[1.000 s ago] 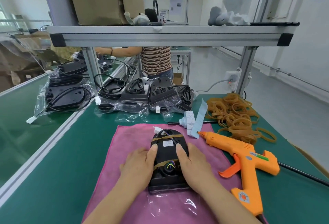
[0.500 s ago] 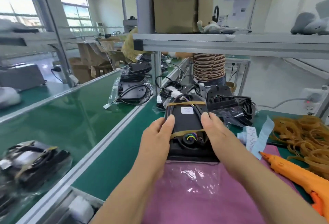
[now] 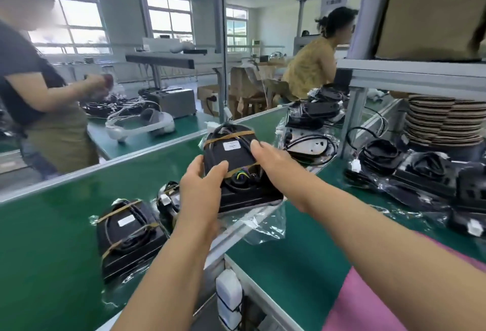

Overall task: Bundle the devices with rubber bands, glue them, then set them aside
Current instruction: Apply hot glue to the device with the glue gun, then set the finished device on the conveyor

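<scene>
Black banded device (image 3: pixel 234 158), long axis pointing away (label end far), gripped by both hands: left hand (image 3: pixel 202 194), right hand (image 3: pixel 273 158)

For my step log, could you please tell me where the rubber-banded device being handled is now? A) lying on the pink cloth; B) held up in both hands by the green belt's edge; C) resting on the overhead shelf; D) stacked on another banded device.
B: the rubber-banded device is in the grip of the left hand and right hand, lifted at the edge of the green belt.
</scene>
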Available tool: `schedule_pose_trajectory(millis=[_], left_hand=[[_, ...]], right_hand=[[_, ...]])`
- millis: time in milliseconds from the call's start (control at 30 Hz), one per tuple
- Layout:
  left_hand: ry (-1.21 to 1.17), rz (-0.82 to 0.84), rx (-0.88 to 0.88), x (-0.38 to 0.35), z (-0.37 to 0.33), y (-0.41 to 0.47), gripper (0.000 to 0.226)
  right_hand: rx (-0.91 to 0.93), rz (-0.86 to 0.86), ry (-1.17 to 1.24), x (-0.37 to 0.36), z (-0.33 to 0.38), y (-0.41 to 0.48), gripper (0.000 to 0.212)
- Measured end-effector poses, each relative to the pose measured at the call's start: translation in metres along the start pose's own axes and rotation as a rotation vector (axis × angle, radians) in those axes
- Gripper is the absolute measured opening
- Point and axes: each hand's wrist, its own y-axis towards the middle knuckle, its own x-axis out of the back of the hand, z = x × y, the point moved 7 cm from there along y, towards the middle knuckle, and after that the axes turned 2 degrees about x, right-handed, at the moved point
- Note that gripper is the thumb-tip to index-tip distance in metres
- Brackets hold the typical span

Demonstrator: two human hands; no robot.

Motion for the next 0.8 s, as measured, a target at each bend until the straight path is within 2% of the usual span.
schedule_pose_trajectory(millis=[67,167,267,433,567,667,800], left_hand=[[-0.032,-0.076,0.013,0.024,-0.003,0.011,0.02],[-0.086,-0.178,0.035,0.052,-0.003,0.028,0.018],[-0.086,-0.246,0.045,0.07,0.0,0.043,0.016],[-0.097,-0.301,0.031,0.065,0.02,0.076,0.016],[0.163,-0.278,0.092,0.033,0.048,0.106,0.06],[0.393,-0.264,0.088,0.013,0.065,0.12,0.06],[0.429,-0.228,0.156,-0.004,0.093,0.132,0.051]], right_hand=[[-0.042,0.044,0.051,-0.025,0.007,0.02,0.085],[-0.054,0.103,0.139,-0.053,0.013,0.047,0.077],[-0.091,0.179,0.158,-0.076,0.01,0.068,0.079],[-0.127,0.154,0.18,-0.082,-0.006,0.102,0.076],[-0.207,0.104,0.152,-0.064,-0.034,0.128,0.079],[-0.257,0.045,0.131,-0.051,-0.058,0.144,0.081],[-0.267,-0.016,0.053,-0.042,-0.09,0.155,0.077]])
